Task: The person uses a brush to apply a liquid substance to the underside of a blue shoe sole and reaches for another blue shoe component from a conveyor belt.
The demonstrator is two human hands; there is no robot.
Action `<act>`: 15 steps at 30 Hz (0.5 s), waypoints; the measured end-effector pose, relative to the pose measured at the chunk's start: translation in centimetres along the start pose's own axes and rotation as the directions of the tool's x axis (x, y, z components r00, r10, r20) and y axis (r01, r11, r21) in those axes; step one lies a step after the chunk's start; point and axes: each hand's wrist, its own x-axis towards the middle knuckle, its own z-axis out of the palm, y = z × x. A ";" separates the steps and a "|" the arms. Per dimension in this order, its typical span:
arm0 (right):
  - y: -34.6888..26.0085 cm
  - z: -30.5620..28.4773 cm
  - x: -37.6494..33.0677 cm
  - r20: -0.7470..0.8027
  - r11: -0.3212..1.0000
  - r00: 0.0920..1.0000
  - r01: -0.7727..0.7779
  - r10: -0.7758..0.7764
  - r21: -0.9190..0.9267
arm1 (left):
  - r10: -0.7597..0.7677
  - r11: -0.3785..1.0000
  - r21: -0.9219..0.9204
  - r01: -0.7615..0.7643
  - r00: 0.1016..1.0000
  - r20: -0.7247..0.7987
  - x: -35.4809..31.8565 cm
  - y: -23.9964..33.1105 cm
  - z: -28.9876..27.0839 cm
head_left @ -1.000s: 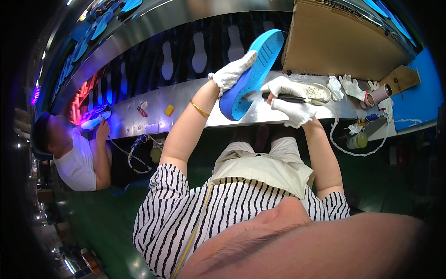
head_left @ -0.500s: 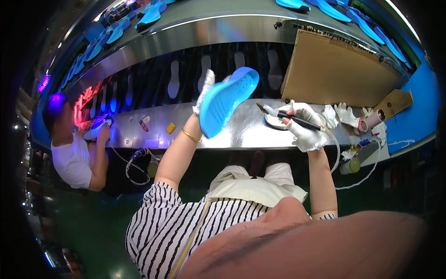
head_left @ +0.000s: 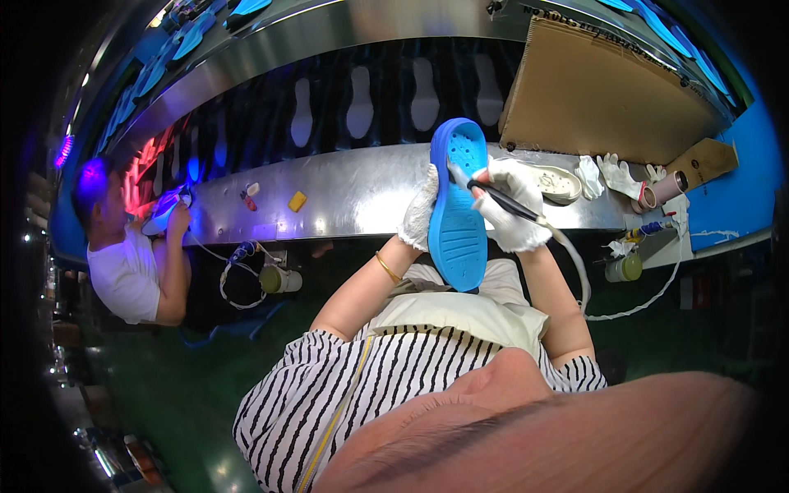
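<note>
At the metal surface (head_left: 345, 191), a sole (head_left: 460, 263) is being gripped by left hand (head_left: 420, 214), a brush (head_left: 496, 197) by right hand (head_left: 521, 189); brushing seems unfinished.

In the grip of the left hand (head_left: 420, 217), gloved in white: a shoe sole (head_left: 460, 234), sky blue on the face, deeper blue along the edge, patterned with parallel bars at the near end and dark dots at the far end. In the grip of the right hand (head_left: 518, 193), likewise white-gloved: a brush (head_left: 508, 202), black-handled, with an off-white hose (head_left: 580, 275). Right of the grip: a cream shoe piece (head_left: 560, 184). Beyond the grip: a silver-grey bench (head_left: 353, 185) and brown cardboard (head_left: 604, 99). Left of the grip: a yellow block (head_left: 297, 201). Below the grip: a gold bangle (head_left: 386, 268), a cream apron (head_left: 460, 314), a white shirt (head_left: 320, 386) with wavy black stripes.
</note>
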 end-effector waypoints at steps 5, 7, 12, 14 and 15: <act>0.5 -0.5 0.3 -0.083 0.999 0.996 -0.027 0.029 0.021 | 0.052 0.997 0.062 -0.052 0.999 -0.004 0.0 0.6 -0.3; 1.0 -0.2 0.5 -0.008 0.930 0.967 0.244 -0.256 -0.274 | 0.046 0.997 0.055 -0.045 0.999 0.000 0.4 0.8 0.3; -0.5 1.2 -1.8 0.100 0.979 0.979 -0.187 0.178 0.084 | 0.122 0.987 0.106 -0.118 0.992 -0.036 0.8 1.7 0.2; -0.1 1.1 -1.4 0.037 0.991 0.991 -0.132 0.132 -0.001 | 0.132 0.988 0.086 -0.128 0.990 -0.039 1.0 2.1 0.0; -0.4 1.1 -1.3 0.076 0.997 0.997 -0.026 0.031 -0.077 | 0.120 0.991 0.065 -0.119 0.993 -0.015 1.2 2.4 -0.4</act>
